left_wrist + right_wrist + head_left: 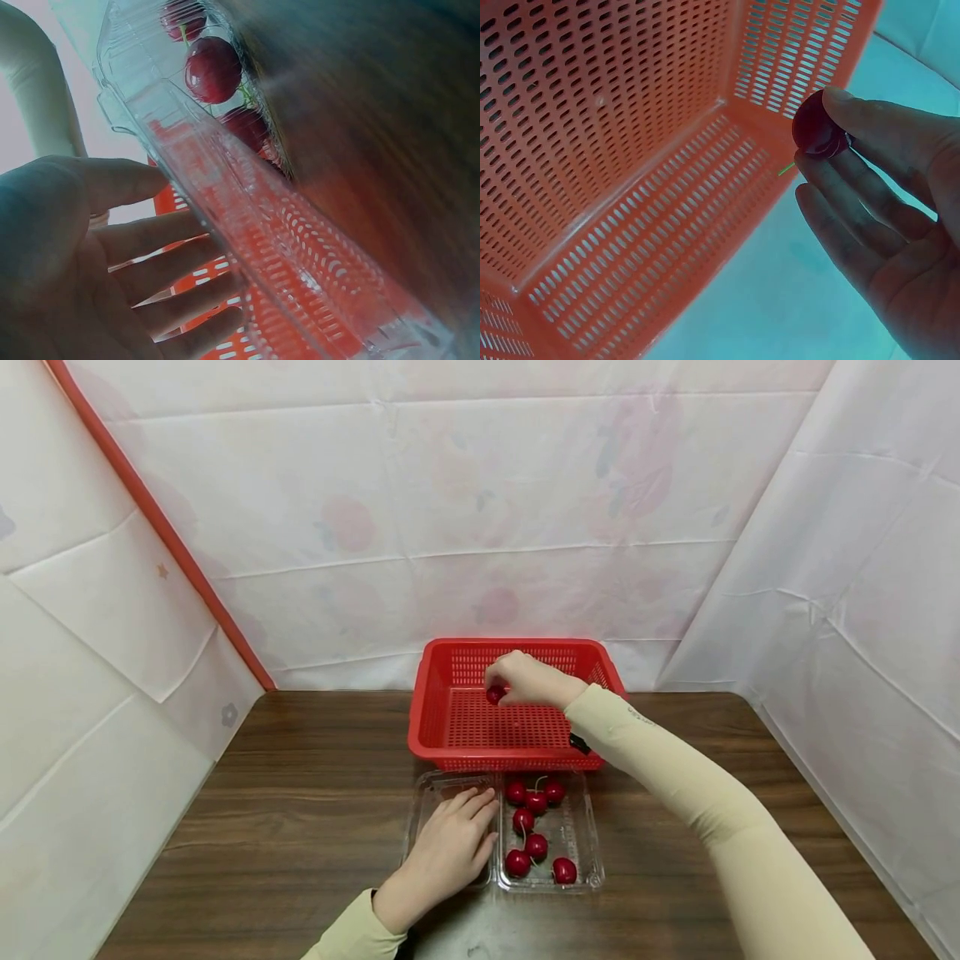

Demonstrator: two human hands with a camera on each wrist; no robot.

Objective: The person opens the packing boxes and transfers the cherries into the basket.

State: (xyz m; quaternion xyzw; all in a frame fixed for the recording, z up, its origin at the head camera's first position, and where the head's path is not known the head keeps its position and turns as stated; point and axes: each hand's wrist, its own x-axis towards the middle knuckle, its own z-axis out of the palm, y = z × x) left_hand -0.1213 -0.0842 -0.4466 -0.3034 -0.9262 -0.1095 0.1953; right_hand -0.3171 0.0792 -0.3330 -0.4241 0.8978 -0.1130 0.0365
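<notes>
Over the red plastic basket (517, 753), my right hand (528, 681) pinches a dark red cherry (816, 129) between thumb and fingertips; a bit of green stem (786, 169) pokes out below it. My left hand (450, 843) lies with extended fingers on the lid half of a clear plastic clamshell box (592, 843). In the left wrist view its fingers (161, 244) rest along the clear plastic. Several cherries (536, 846), some with green stems, lie in the right half of the box. The basket's visible floor shows only perforated red mesh.
A dark wood-grain table (315, 793) carries the basket and the box, the basket directly behind the box. Pale printed sheeting (480, 527) walls the table at the back and sides, with a red strip (165, 531) running down the left corner.
</notes>
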